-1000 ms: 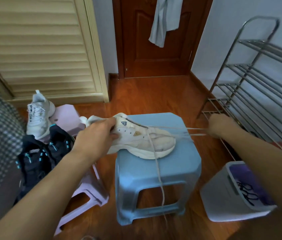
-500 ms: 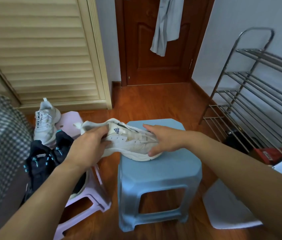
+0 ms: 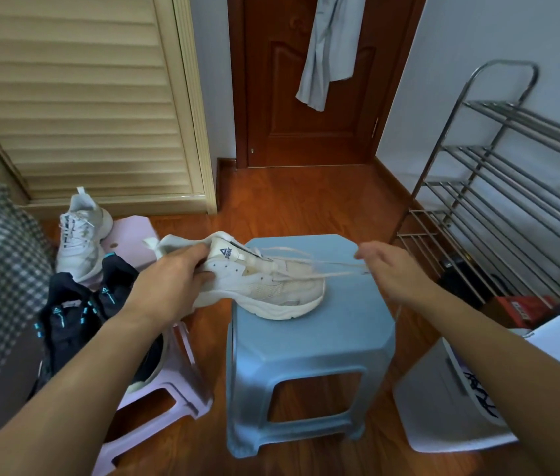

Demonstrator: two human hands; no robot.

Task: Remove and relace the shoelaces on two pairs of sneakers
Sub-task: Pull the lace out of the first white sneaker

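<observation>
Head camera looks down over two bare forearms reaching forward. Nearest, at the lower right, a white bin (image 3: pixel 443 420) stands on the wood floor with a dark lace (image 3: pixel 481 396) lying in it. The left hand (image 3: pixel 172 286) is closed around the heel of a white sneaker (image 3: pixel 271 286), whose sole rests toe-right on the blue stool (image 3: pixel 309 341). The right hand (image 3: pixel 388 269) is pinched on the pale shoelace (image 3: pixel 319 266), drawn in taut strands from the eyelets toward the right. Left of the blue stool, a pink stool (image 3: pixel 168 389) carries a pair of black sneakers (image 3: pixel 79 314) with teal trim, and behind them another white sneaker (image 3: pixel 82 235) stands upright. Farther off, a metal shoe rack (image 3: pixel 512 187) lines the right wall, and grey cloth (image 3: pixel 330 49) hangs on the brown door (image 3: pixel 278 97).
</observation>
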